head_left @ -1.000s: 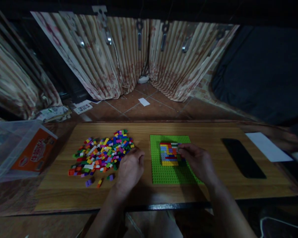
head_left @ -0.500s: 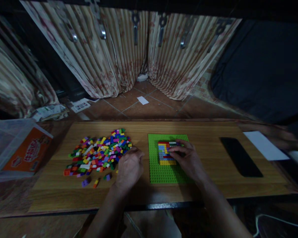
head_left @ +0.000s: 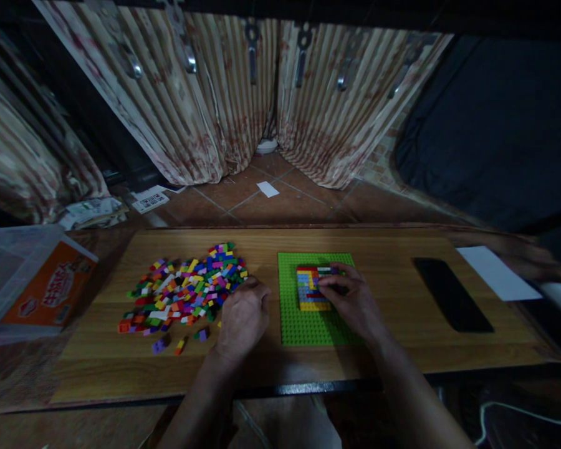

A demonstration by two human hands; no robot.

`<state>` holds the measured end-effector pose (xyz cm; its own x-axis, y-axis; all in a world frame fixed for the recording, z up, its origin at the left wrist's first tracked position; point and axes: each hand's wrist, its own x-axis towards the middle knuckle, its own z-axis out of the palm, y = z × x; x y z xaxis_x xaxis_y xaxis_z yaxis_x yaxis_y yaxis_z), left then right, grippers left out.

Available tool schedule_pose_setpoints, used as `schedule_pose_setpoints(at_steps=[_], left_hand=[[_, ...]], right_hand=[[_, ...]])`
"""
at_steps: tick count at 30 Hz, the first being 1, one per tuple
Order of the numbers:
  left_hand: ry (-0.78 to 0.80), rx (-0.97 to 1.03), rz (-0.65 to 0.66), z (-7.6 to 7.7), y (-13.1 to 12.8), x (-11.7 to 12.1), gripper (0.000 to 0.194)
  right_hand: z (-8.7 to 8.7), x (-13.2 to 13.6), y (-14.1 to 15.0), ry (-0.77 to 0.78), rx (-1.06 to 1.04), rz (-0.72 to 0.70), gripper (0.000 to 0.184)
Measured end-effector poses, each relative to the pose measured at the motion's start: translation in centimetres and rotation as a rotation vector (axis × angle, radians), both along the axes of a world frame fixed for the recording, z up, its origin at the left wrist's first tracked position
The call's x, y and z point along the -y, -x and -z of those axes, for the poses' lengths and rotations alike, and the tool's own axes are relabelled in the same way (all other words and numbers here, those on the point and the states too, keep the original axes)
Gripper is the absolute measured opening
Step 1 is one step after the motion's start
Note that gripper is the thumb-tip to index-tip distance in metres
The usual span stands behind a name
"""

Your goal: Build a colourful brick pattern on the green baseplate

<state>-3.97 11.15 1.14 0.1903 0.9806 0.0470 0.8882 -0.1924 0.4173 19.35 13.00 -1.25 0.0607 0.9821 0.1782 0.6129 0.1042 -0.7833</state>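
Observation:
Several layers of coloured toy bricks make a small rectangular build [head_left: 307,292] on a green studded baseplate [head_left: 292,327]. My right hand [head_left: 353,298] rests over the right side of this build, thumb and fingers bent against its top and edge. Its fingertips hide whatever lies between them. To the left of the baseplate, my left hand [head_left: 244,317] is closed in a loose fist, knuckles up, low over the wooden table. It is beside the right edge of a spread pile of loose toy bricks [head_left: 191,290]. What its fingers hold, if anything, is hidden.
A clear plastic box [head_left: 23,249] with an orange label stands at the left. On the right lie a black phone-like slab [head_left: 451,293] and a white sheet [head_left: 498,273]. Stray bricks, one of them purple [head_left: 159,345], lie near the front of the wooden table [head_left: 121,374].
The whole view has shifted very slightly. Both hands keep almost the same places and poses, and the bricks look unchanged.

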Motion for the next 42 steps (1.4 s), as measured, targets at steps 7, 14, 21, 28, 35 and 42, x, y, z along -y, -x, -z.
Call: schedule_pose_setpoints(at_steps=[7,14,21,28,35,42], left_hand=[[0.001,0.002,0.005,0.1,0.1,0.1,0.023],[0.019,0.012,0.004,0.0,0.1,0.1,0.024],[0.008,0.020,0.008,0.1,0.3,0.2,0.023],[-0.016,0.162,-0.087,-0.2,0.3,0.3,0.029],[-0.055,0.459,-0.060,0.6,0.1,0.3,0.046],[-0.055,0.509,0.005,0.2,-2.1,0.4,0.043]], right_hand=[[0.3,-0.1,0.2,0.014,-0.098,0.010,0.010],[0.2,-0.3,0.7,0.024,-0.133,0.068,0.009],[0.7,-0.4,0.8,0.013,-0.170,0.093,0.009],[0.1,-0.7,-0.4,0.060,-0.407,0.160,0.021],[-0.8,-0.5,0.9,-0.088,-0.331,0.177,0.022],[-0.4,-0.6,0.6,0.006,-0.238,0.214,0.032]])
